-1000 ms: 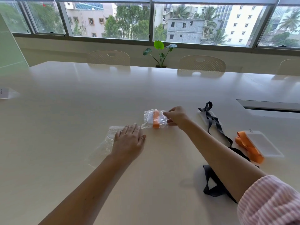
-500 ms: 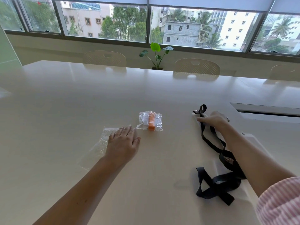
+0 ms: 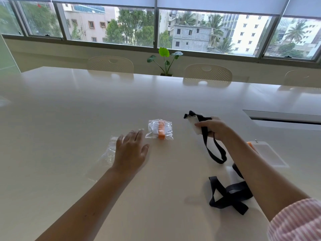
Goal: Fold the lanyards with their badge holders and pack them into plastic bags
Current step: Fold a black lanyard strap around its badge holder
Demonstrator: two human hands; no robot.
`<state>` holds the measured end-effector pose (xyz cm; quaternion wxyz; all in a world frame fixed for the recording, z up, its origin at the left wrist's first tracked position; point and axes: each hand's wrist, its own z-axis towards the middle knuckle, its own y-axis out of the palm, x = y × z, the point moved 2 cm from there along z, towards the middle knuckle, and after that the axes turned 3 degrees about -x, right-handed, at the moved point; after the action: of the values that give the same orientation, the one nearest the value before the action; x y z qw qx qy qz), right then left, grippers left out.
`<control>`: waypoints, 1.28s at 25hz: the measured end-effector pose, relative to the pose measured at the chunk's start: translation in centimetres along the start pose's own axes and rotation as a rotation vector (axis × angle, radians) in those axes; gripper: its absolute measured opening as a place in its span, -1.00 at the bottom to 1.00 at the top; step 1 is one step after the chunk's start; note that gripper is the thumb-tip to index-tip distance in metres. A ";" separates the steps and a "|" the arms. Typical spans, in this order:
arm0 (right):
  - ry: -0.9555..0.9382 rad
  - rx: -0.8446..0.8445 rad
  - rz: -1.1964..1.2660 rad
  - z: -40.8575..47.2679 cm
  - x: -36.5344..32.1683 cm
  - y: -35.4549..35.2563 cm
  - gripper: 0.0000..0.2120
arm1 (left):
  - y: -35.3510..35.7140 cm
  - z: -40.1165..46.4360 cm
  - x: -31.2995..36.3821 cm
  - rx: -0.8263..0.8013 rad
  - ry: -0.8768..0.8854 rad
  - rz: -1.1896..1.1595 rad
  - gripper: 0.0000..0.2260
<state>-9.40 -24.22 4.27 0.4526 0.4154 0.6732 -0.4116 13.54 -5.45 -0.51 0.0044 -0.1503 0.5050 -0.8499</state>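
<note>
Big pale glossy surface (image 3: pixel 73 122) fills most of the view, a long conference-type one, with a recessed slot (image 3: pixel 284 119) cut into it off to the right. Behind it there's a row of cream perforated chairs (image 3: pixel 208 73) pushed in, a wide band of windows (image 3: pixel 121 25) showing buildings and trees outside, and a small leafy plant (image 3: pixel 164 58) sitting at the far edge between two chairs. The right forearm, with a pink striped sleeve (image 3: pixel 298 221) at the bottom corner, cuts across and hides part of the black lanyard (image 3: pixel 229 193) and most of an orange lanyard with its clear badge holder (image 3: pixel 267 153) lying further right. The black strap's loose end is piled near the bottom, and the rest loops up to the right hand (image 3: pixel 214 126), which grips the strap together with a whitish badge holder (image 3: pixel 195 124) lifted off the surface. The left hand (image 3: pixel 130 152) is spread flat with fingers relaxed, over an empty clear plastic bag (image 3: pixel 106 157); can't tell if it's pressing down. Just beyond its fingertips sits a packed bag (image 3: pixel 160 128) with a folded orange lanyard inside.
</note>
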 end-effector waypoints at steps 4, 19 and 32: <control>-0.155 -0.097 0.227 -2.7 -2.0 1.7 -0.72 | -2.3 1.0 1.8 0.191 0.123 -0.313 -0.75; -0.299 0.091 0.194 -8.4 -3.6 3.0 -0.82 | -5.0 6.5 7.1 -0.296 -0.196 -1.111 -0.85; -0.430 -0.156 0.024 -10.5 -5.9 3.1 -0.85 | -6.7 8.0 7.5 -0.220 -0.152 -1.204 -0.83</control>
<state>-7.85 -14.58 12.00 0.6211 0.2899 0.5860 -0.4321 9.36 -10.19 10.68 -0.4557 -0.4689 0.4146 -0.6330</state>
